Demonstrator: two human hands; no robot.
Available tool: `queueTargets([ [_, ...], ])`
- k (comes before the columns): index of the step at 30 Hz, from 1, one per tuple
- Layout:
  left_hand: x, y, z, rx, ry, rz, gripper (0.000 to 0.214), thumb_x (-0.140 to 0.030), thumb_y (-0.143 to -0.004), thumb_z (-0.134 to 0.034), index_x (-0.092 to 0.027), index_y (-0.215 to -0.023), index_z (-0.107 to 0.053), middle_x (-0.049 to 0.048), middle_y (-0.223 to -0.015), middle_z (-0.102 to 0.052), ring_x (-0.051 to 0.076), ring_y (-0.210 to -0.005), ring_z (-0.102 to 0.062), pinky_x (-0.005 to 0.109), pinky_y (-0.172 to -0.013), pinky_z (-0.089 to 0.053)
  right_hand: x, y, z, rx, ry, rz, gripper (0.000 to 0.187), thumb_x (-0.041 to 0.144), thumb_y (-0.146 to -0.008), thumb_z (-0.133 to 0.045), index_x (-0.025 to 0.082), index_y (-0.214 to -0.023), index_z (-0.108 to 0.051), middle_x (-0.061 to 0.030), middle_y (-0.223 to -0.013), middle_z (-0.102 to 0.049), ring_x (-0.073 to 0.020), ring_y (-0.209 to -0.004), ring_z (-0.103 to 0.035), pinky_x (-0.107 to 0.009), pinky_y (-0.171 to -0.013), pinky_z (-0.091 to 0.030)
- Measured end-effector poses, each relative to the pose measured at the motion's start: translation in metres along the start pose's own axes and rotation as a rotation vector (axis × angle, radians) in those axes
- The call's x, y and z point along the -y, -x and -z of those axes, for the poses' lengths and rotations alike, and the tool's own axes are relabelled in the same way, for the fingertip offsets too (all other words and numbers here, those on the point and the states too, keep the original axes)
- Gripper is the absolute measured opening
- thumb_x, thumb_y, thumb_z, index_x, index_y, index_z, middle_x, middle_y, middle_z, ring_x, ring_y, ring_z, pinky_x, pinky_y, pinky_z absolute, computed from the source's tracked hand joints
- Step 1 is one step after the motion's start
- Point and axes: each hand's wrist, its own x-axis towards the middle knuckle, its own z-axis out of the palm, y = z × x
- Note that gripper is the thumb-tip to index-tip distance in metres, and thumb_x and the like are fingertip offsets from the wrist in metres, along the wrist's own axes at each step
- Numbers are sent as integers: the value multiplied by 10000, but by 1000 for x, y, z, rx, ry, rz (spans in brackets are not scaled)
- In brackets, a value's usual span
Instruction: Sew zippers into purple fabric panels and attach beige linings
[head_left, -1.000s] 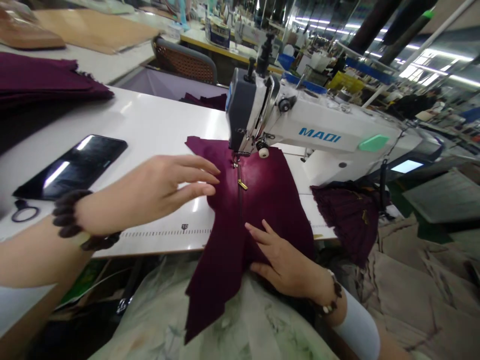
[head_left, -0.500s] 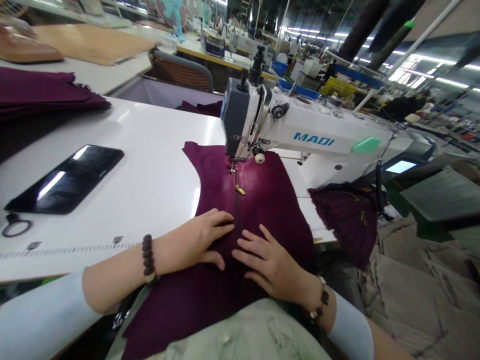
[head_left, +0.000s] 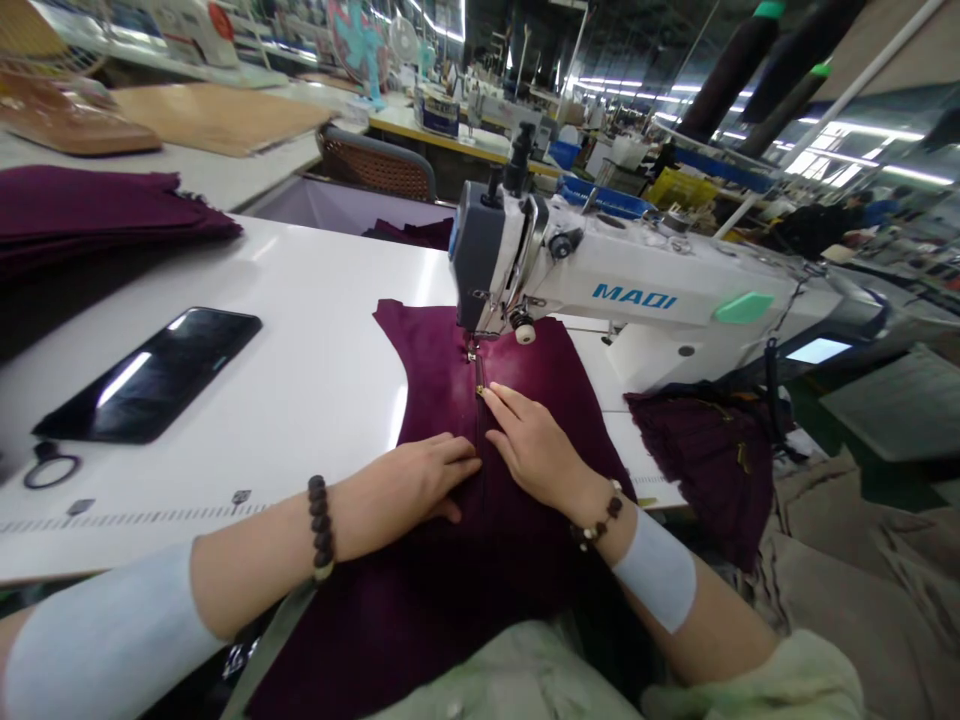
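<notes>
A dark purple fabric piece [head_left: 427, 370] lies under the presser foot [head_left: 472, 353] of a white sewing machine [head_left: 585, 280], its lower part hanging toward my lap. A zipper [head_left: 481, 430] runs down its middle from the foot. On the zipper, just below the foot, my right hand [head_left: 536, 445] has its fingertips closed at the small gold zipper pull [head_left: 480, 391], which they partly cover. My left hand [head_left: 424, 480] rests on the fabric left of the zipper, fingers extended and lying flat, fingertips at the zipper's edge.
A black phone [head_left: 154, 375] with a ring strap [head_left: 51, 467] lies on the white table [head_left: 322, 350] at left. Behind it sits a stack of purple fabric [head_left: 97, 215]. More purple pieces with zippers [head_left: 709, 450] hang right of the machine, near beige fabric [head_left: 840, 570].
My right hand has moved up and slightly left from the fabric to the zipper pull, its fingers closing there. My left hand stays beside the zipper. The view has shifted slightly.
</notes>
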Motion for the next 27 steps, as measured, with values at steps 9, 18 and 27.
queueTargets([
  [9, -2, -7, -18, -64, -196, 31, 621, -449, -671, -718, -22, -1105, -596, 219, -1157, -576, 286, -1050, -556, 354, -919, -456, -10, -8, -8, 78, 69, 0, 422, 179, -920, -382, 136, -1341, -377, -102, -1306, -462, -208, -1217, -394, -427, -1044, -317],
  [18, -3, -7, -16, -11, -206, 49, 622, -478, -680, -703, -47, -1117, -604, 206, -1170, -581, 280, -1061, -561, 331, -925, -455, 3, -15, -12, 73, 136, -42, 398, 184, -898, -423, 60, -1275, -452, -135, -1137, -523, -244, -1030, -441, -439, -968, -379],
  [27, 3, -5, -15, -8, -203, 32, 584, -494, -728, -654, -52, -1107, -616, 208, -1185, -573, 292, -1080, -553, 348, -935, -452, 5, -18, -13, 82, 135, -72, 408, 177, -895, -417, 55, -1283, -442, -139, -1122, -522, -245, -1002, -428, -446, -965, -374],
])
